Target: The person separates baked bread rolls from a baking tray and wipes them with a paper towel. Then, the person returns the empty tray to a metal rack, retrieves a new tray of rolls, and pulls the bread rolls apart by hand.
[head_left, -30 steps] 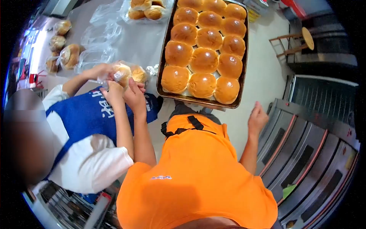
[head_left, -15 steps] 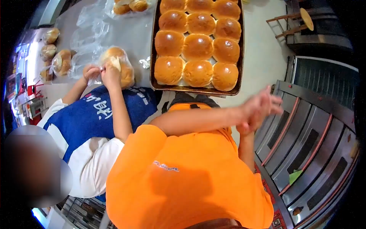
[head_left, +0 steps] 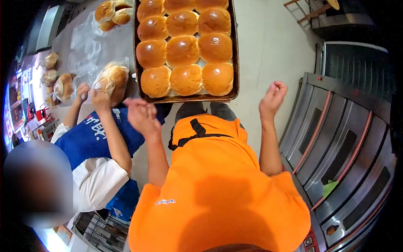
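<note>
My left hand (head_left: 143, 117) is in the air near the front left corner of a dark baking tray (head_left: 189, 99). Motion blurs its fingers, so their state is unclear; nothing shows in it. On the right, my right hand (head_left: 273, 101) is raised over the floor, apart from the tray, its fingers curled in with nothing visible between them. Rows of shiny golden-brown buns (head_left: 182, 51) fill the tray. To my left, a co-worker's hands (head_left: 93, 95) grip the end of a clear plastic bag (head_left: 115, 82) with bread inside.
More bagged bread (head_left: 64, 87) lies along the grey table (head_left: 63, 44), with clear bags (head_left: 86, 40) and buns (head_left: 111, 16) further back. A metal deck oven (head_left: 336, 151) with red handles stands on my right. The co-worker in a blue apron (head_left: 90, 136) is close on my left.
My hands were together at the right; they have separated, the left swinging across to the left. The view has shifted, with the tray now further left. The co-worker's bag has tilted.
</note>
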`<state>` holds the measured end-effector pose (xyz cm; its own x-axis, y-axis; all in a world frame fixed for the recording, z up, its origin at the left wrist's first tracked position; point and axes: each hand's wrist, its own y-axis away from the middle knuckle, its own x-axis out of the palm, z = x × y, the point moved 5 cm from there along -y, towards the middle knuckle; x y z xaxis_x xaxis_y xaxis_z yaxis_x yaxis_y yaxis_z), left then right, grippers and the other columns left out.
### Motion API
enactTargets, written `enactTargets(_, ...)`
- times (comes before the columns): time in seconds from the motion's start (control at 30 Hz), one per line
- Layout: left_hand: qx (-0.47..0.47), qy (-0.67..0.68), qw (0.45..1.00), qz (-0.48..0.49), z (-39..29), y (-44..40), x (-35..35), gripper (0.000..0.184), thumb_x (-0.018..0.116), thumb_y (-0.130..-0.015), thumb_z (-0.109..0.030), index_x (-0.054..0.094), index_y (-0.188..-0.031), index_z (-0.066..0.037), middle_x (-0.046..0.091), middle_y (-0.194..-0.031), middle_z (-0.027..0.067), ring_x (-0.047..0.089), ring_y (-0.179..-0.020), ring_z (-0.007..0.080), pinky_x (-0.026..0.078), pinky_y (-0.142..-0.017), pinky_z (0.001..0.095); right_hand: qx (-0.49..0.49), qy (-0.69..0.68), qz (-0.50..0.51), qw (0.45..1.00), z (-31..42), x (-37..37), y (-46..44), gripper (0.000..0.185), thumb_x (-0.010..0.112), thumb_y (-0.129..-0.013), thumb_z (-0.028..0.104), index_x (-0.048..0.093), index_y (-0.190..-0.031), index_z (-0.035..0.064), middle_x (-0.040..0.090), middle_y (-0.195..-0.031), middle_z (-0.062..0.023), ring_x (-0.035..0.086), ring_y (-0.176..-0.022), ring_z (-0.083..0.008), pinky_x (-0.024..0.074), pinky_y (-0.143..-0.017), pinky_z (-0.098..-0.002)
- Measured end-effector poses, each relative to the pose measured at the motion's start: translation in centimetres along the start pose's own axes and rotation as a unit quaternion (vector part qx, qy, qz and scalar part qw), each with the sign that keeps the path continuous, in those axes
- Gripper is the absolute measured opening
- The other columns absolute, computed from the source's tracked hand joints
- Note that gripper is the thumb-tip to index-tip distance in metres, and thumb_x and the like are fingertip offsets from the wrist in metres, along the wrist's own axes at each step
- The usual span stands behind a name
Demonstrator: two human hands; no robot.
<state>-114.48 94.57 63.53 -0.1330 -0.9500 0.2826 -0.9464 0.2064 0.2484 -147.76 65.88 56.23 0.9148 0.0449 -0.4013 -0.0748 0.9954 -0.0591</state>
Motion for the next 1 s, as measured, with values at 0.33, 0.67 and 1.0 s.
enactTargets(0.33, 0.067, -0.309, 0.947, -0.054, 3.7, -5.5, -6.5, 0.015, 0.068, -0.103, -0.013, 0.067, -0.109, 0.000, 0.067, -0.098, 0.0028, 0.061, -0.090, 0.0109, 0.051, -0.083, 0.0261, 0.081, -0.004, 0.131, 0.988, 5.6, 5.9, 2.2, 0.006, 0.065, -0.097, 0.004, 0.069, -0.100, -0.0011, 0.069, -0.098, -0.0104, 0.067, -0.087, -0.0146, 0.0541, -0.070, -0.0305)
enactTargets(0.67, 0.122, -0.339, 0.925, -0.120, 6.3, -11.6, -12.7, 0.021, 0.066, -0.104, -0.018, 0.071, -0.114, 0.000, 0.073, -0.104, 0.0058, 0.066, -0.093, 0.0146, 0.054, -0.087, 0.0296, 0.016, -0.040, 0.013, 0.999, 6.0, 4.5, 1.8, 0.024, 0.057, -0.102, 0.001, 0.065, -0.125, 0.0005, 0.069, -0.116, -0.0094, 0.068, -0.092, -0.0151, 0.0571, -0.080, -0.0288)
enactTargets(1.0, -0.162, -0.244, 0.953, -0.073, 12.6, -20.1, -10.9, 0.024, 0.069, -0.092, -0.009, 0.067, -0.115, -0.002, 0.067, -0.095, 0.0168, 0.066, -0.083, 0.0332, 0.053, -0.076, 0.0399, 0.055, -0.040, 0.082, 0.994, 7.9, 5.9, 3.1, 0.019, 0.062, -0.104, 0.008, 0.070, -0.118, -0.0015, 0.073, -0.100, -0.0071, 0.069, -0.086, -0.0123, 0.0564, -0.077, -0.0264)
